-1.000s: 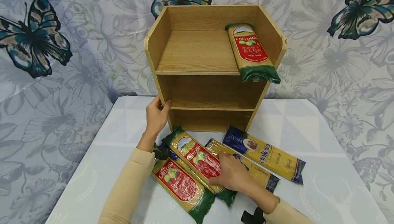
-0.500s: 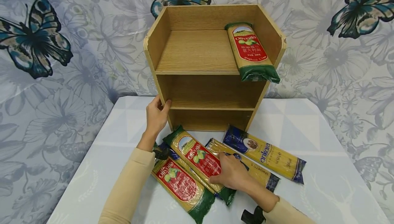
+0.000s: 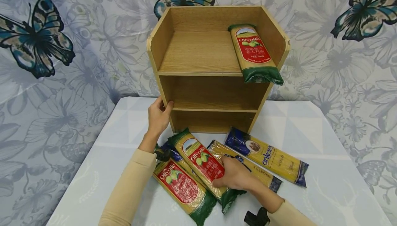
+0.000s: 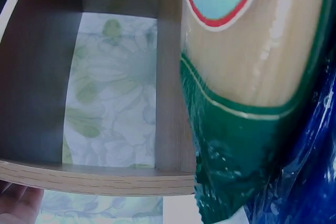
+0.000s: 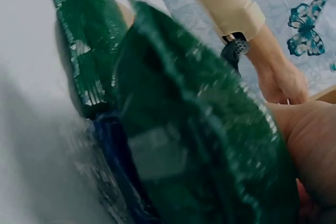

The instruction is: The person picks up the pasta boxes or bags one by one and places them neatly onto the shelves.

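My left hand (image 3: 159, 115) grips the left side edge of a small wooden shelf (image 3: 214, 109), thumb at the front. In the left wrist view only its fingers (image 4: 21, 203) show, at the shelf's edge. My right hand (image 3: 234, 173) grips an Olivoilà spaghetti packet (image 3: 201, 158) with green ends, thumb on its near side and fingers over the far side. The packet's green end (image 5: 194, 124) fills much of the right wrist view. Under and beside it lie another red-labelled spaghetti packet (image 3: 183, 184) and a blue-ended pasta packet (image 3: 173, 153), partly covered.
Another Olivoilà packet (image 3: 253, 50) lies on the shelf's top board, its green end jutting over the front. Right of my hand, two yellow and blue pasta packets (image 3: 266, 155) (image 3: 260, 176) lie side by side on the white table (image 3: 322, 143). A butterfly-patterned cloth (image 3: 77, 81) hangs behind.
The gripped spaghetti packet has shifted slightly to the right and turned a little, showing more of the blue-ended packet beneath. My left hand stays on the shelf.
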A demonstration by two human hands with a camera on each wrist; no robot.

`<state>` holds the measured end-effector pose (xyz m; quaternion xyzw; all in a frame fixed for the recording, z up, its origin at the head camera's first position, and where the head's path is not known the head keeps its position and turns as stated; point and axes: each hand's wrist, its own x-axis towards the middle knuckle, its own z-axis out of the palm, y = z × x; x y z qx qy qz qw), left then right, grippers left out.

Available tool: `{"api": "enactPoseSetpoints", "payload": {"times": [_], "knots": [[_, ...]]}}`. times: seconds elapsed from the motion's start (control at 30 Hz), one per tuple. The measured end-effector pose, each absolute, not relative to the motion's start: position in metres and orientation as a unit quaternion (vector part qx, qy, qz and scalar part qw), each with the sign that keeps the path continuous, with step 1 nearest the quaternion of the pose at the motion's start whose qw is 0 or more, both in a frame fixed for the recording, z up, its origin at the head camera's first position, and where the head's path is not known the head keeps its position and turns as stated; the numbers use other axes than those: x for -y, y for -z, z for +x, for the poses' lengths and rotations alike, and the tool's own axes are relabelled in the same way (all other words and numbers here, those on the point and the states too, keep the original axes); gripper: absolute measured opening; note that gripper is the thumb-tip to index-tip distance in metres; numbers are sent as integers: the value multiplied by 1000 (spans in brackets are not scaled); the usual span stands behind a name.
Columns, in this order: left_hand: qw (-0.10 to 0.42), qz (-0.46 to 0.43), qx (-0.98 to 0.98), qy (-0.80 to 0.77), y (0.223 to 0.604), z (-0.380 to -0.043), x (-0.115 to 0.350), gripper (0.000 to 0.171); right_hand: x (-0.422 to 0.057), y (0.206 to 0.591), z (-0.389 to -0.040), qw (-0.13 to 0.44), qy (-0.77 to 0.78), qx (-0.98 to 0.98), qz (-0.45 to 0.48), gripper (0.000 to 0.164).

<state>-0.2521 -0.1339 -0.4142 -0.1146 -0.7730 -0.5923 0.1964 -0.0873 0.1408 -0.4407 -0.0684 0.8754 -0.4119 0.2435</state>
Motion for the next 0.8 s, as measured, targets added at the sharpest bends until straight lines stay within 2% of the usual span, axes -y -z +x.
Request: {"api": "enactPoseSetpoints", "payload": {"times": [0.13,0.37,0.47,0.6,0.8], "knots": [[197,-117,774,589,414,-252,134,36,-147,442,-89,266,475,-835,-74,57],[194,-115,772,594,414,-252,134,36,-151,452,-90,309,578,-750,-85,75],[196,-115,771,595,415,-252,134,35,-151,455,-90,319,609,-721,-89,75],[201,-112,774,590,413,-251,132,37,-155,457,-89,333,642,-685,-82,87],[201,-113,776,587,388,-232,124,36,-159,459,-82,346,673,-648,-85,100]]}}
